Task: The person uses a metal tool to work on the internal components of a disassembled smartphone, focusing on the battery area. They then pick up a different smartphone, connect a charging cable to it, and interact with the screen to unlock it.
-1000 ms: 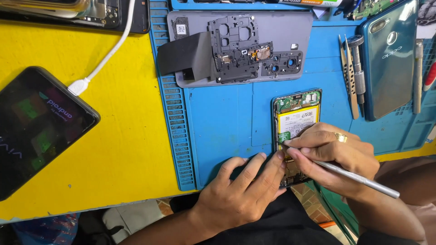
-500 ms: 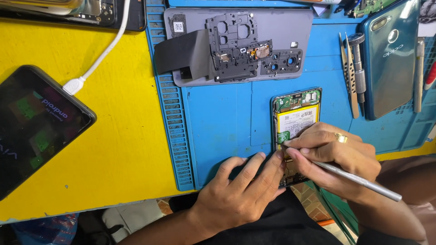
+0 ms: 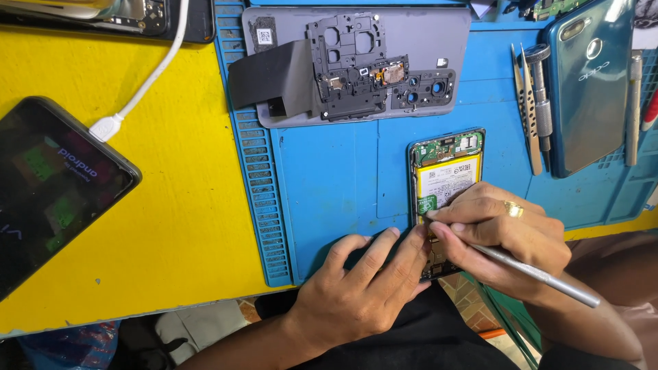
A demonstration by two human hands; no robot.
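An opened phone (image 3: 445,171) with its battery and green circuit board exposed lies on the blue work mat (image 3: 336,185). My left hand (image 3: 363,288) rests flat on the mat, its fingers pressing the phone's lower left edge. A thin silver tool (image 3: 541,274) is pinched in my right hand (image 3: 500,233) like a pen. Its tip meets the phone's left side near the battery's lower part. A gold ring sits on that hand. The phone's lower half is hidden under both hands.
A grey back cover (image 3: 356,65) with black inner frames lies at the mat's top. Tweezers and a screwdriver (image 3: 534,103) sit beside a teal phone (image 3: 589,82) on the right. A black phone (image 3: 48,185) with a white cable (image 3: 137,96) lies on the yellow table (image 3: 178,226).
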